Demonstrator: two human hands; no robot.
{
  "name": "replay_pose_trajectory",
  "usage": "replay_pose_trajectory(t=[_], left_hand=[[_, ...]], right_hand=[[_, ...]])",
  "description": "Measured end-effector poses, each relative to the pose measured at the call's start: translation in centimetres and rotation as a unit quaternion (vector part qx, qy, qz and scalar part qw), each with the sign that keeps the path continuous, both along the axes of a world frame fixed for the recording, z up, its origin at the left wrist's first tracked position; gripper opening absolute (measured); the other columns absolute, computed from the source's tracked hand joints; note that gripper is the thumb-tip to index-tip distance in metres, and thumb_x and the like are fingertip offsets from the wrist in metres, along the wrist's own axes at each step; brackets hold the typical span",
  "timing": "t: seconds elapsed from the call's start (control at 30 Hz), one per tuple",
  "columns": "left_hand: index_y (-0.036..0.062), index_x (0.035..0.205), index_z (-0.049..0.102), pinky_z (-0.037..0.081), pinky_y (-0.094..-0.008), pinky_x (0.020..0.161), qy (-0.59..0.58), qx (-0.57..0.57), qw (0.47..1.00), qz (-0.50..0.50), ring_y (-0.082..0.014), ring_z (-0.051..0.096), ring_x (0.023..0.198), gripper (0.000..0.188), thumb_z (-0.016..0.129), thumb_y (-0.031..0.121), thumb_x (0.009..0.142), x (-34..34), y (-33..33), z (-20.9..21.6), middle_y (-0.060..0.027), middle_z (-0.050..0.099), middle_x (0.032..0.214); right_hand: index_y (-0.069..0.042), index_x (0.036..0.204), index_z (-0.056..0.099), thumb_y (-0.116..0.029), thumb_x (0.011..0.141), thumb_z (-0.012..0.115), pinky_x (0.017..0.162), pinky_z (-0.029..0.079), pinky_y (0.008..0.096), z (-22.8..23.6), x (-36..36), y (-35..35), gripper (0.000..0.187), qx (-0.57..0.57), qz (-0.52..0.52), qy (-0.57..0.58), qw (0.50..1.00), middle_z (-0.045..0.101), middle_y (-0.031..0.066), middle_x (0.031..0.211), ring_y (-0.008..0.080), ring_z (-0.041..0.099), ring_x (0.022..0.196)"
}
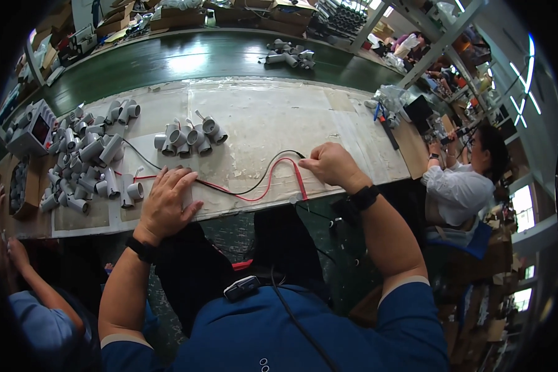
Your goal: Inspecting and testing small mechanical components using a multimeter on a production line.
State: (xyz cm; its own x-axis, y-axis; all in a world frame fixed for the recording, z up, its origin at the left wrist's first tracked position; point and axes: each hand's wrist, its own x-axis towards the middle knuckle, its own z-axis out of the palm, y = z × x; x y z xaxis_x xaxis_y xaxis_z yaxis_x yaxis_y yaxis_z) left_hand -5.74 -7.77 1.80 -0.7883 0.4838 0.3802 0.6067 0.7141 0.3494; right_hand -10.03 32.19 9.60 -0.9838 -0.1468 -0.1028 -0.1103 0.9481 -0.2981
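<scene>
My left hand (169, 196) lies on the white worktop with its fingers stretched out, over a red and a black wire. Farther right, my right hand (332, 165) is closed in a fist at the end of the black test lead (268, 166); the piece inside the fingers is hidden. Close below that hand, a red clip (301, 183) on the red test lead (270, 181) rests at the table's front edge. Grey pipe-like fittings (192, 137) stand in a small group beyond my left hand. A larger heap of similar fittings (84, 149) spreads out to its left.
A grey box-shaped instrument (34, 128) with a dark screen stands at the far left, near a carton (26, 186) of parts. Behind the worktop (273, 111) runs a green conveyor belt (229, 53) carrying more fittings (288, 56). Co-workers sit at left and right (459, 180).
</scene>
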Motion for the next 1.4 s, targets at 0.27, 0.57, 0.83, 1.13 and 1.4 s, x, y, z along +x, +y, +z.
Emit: replay_pose_trajectory(t=[0.27,0.57,0.83,1.13,1.4], left_hand=[[0.0052,0.134,0.057,0.034,-0.0522,0.120,0.030,0.027,0.999,0.008,-0.0373,0.055,0.129,0.060,0.079,0.034,0.086,0.1,-0.6,-0.5,-0.0172,0.058,0.135],[0.0028,0.131,0.058,0.036,-0.0529,0.117,0.033,0.023,0.999,0.013,-0.0419,0.054,0.126,0.058,0.076,0.038,0.088,-0.2,-0.7,-0.9,-0.0197,0.058,0.132],[0.0048,0.127,0.061,0.037,-0.0523,0.117,0.003,0.013,1.000,0.014,-0.0408,0.055,0.125,0.060,0.078,0.044,0.085,-0.6,-0.2,-0.2,-0.0184,0.059,0.130],[0.0069,0.124,0.063,0.036,-0.0576,0.116,-0.068,0.009,0.998,-0.010,-0.0403,0.056,0.125,0.062,0.079,0.050,0.082,-2.2,-0.4,1.4,-0.0178,0.060,0.126],[0.0131,0.123,0.066,0.038,-0.0526,0.116,-0.125,-0.012,0.992,0.011,-0.0335,0.057,0.126,0.058,0.080,0.050,0.081,-3.4,-0.9,2.0,-0.0122,0.061,0.127]], right_hand=[[-0.001,0.087,0.075,-0.039,0.086,0.079,0.074,0.055,0.0426,7.3,-2.2,0.5,0.038,0.043,-0.004,-0.021,0.999,0.071,0.0195,0.084,0.0345,0.069,0.080],[0.000,0.096,0.073,-0.035,0.083,0.083,0.068,0.053,0.0400,11.5,-4.5,1.7,0.039,0.081,0.038,0.002,0.996,0.070,0.0170,0.081,0.0289,0.067,0.075],[-0.004,0.125,0.066,-0.039,0.082,0.084,0.091,0.053,0.0402,13.1,-14.5,0.9,0.058,0.189,0.125,-0.021,0.974,0.069,0.0177,0.117,0.0325,0.066,0.107],[-0.011,0.142,0.057,-0.046,0.084,0.082,0.107,0.047,0.0409,7.0,-36.1,-3.5,0.072,0.119,0.046,0.041,0.991,0.057,0.0186,0.141,0.0341,0.056,0.131],[-0.022,0.152,0.048,-0.050,0.089,0.077,0.113,0.042,0.0496,1.6,-47.5,-7.6,0.076,0.152,0.008,0.069,0.986,0.050,0.0128,0.150,0.0319,0.049,0.140]])
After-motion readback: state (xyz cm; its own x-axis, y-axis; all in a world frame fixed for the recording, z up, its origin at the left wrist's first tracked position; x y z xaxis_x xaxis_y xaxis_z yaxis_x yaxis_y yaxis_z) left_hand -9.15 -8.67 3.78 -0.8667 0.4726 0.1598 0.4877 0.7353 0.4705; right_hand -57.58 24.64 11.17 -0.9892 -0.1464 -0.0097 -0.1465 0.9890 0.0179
